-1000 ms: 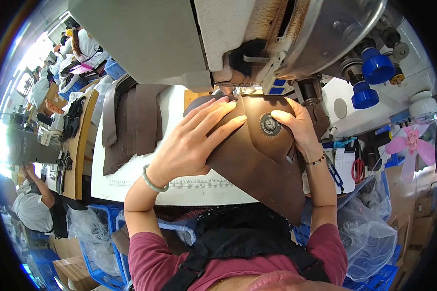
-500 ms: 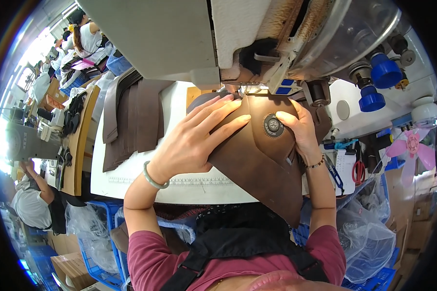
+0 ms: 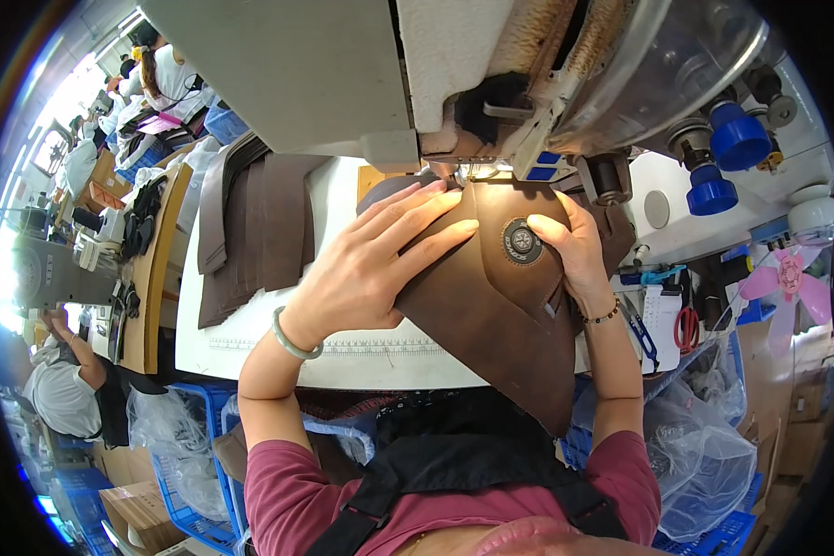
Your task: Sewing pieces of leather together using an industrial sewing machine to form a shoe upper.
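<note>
A brown leather piece (image 3: 500,320) lies under the lit needle area of a sewing machine (image 3: 292,79), its pointed lower end hanging over the table's near edge. A round dark badge (image 3: 522,241) sits on it, ringed by stitching. My left hand (image 3: 361,259) rests on the leather's left part, fingers stretched out flat and pointing toward the needle area. At the right edge, my right hand (image 3: 579,248) grips the leather, thumb on top beside the badge and the other fingers partly hidden. The needle itself is too small to make out.
Stacked brown leather panels (image 3: 264,222) lie left on the white table (image 3: 343,366), near a printed ruler strip (image 3: 361,347). On the right are red-handled scissors (image 3: 686,326), blue-handled snips (image 3: 641,338) and a pink fan (image 3: 788,273). Blue crates (image 3: 181,473) stand below; people work at left.
</note>
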